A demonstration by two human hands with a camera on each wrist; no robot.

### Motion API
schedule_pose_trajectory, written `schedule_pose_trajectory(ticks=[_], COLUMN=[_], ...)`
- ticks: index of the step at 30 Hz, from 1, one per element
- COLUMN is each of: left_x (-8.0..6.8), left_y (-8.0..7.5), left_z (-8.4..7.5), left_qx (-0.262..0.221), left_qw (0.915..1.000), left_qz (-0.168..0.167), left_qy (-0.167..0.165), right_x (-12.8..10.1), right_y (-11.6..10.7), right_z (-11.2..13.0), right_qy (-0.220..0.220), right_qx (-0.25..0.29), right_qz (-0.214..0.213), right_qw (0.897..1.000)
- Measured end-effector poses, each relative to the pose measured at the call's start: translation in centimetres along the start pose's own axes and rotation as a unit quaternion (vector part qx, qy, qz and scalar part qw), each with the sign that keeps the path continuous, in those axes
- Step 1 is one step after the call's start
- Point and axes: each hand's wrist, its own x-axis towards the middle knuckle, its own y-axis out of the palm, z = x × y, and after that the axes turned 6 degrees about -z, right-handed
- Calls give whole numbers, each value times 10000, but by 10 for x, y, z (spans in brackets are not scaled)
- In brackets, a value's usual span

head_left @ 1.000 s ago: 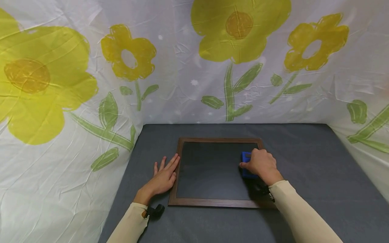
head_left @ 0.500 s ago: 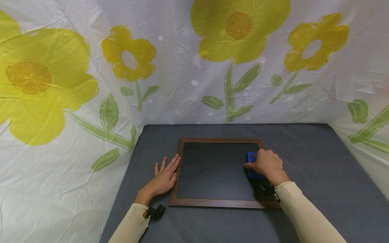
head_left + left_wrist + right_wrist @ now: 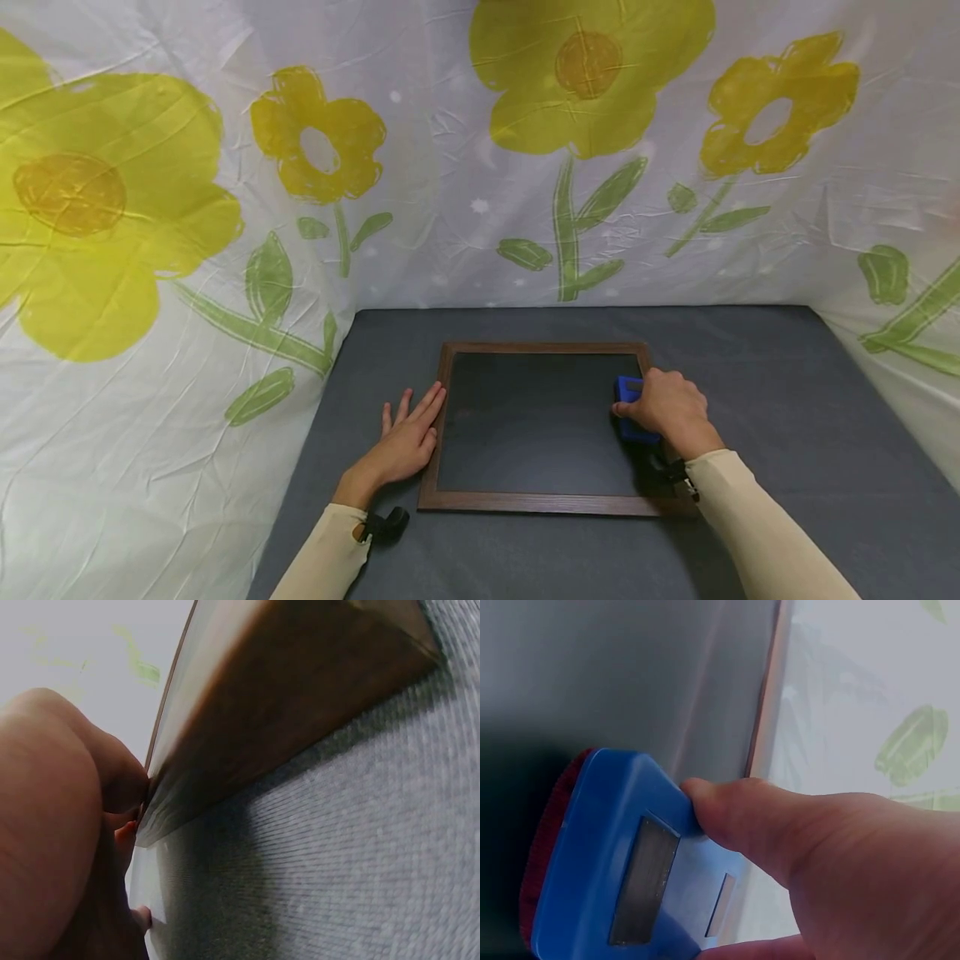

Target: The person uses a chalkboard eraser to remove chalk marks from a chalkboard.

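A small chalkboard [image 3: 540, 425] with a brown wooden frame [image 3: 555, 502] lies flat on a grey-covered table. My right hand [image 3: 671, 410] grips a blue board eraser [image 3: 630, 408] on the right part of the board. In the right wrist view the eraser [image 3: 622, 847] shows its dark red felt pad [image 3: 547, 847] turned to the board, with the thumb on its side. My left hand [image 3: 401, 442] lies at the frame's left side, its fingers extended and the fingertips on the frame. The left wrist view shows that hand [image 3: 52, 810] against the frame's edge [image 3: 247, 712].
Grey cloth [image 3: 787, 400] covers the table around the board. Behind and to the sides hangs a white curtain [image 3: 442, 208] printed with yellow flowers. A black wrist camera [image 3: 386, 525] sits on the left wrist, close to the cloth.
My right hand has slid the eraser a little to the right across the board, toward the frame's right side. The left hand and the board have stayed in place.
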Motion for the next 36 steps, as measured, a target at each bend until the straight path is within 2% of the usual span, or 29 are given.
schedule_pose_trajectory(ticks=[14,25,36], left_x=[0,1,0], left_y=[5,1,0], left_z=[1,-1,-3], left_qx=[-264,-130,-162], left_qw=[9990,9999,9999], left_qz=[-328,-24,-24], left_qy=[170,47,35], right_x=[-1,-3,-4], right_y=[3,3,4], right_z=[0,6,11], right_qy=[-243,-233,-224], right_qx=[-81,-101,-95], right_qz=[-129,-132,-136], right_qw=[9996,9996,9996])
